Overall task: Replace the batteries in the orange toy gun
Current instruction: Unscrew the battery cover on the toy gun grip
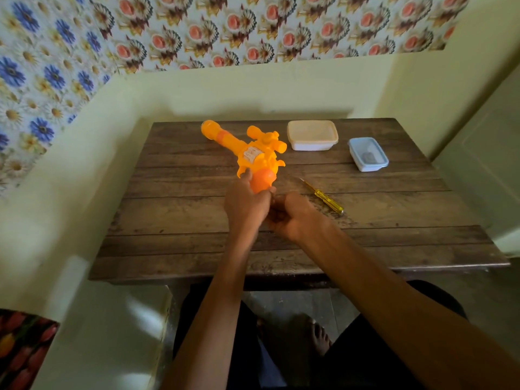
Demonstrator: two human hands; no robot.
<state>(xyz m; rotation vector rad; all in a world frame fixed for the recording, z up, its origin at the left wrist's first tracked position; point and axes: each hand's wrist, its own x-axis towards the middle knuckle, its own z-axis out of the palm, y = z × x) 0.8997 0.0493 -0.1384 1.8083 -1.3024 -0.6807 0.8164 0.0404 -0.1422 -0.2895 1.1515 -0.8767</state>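
Note:
The orange toy gun (253, 149) lies on the wooden table (174, 215), barrel pointing to the far left. My left hand (246, 205) grips its darker orange handle from the near side. My right hand (292, 216) is curled just right of the left hand, at the butt of the handle; whether it holds anything is hidden. A yellow-handled screwdriver (323, 197) lies on the table just beyond my right hand, untouched.
A white lidded container (312, 135) stands at the back of the table. To its right, a small open blue container (368, 153) holds something dark. Walls close in on the left and behind. My legs and a bare foot show under the table's near edge.

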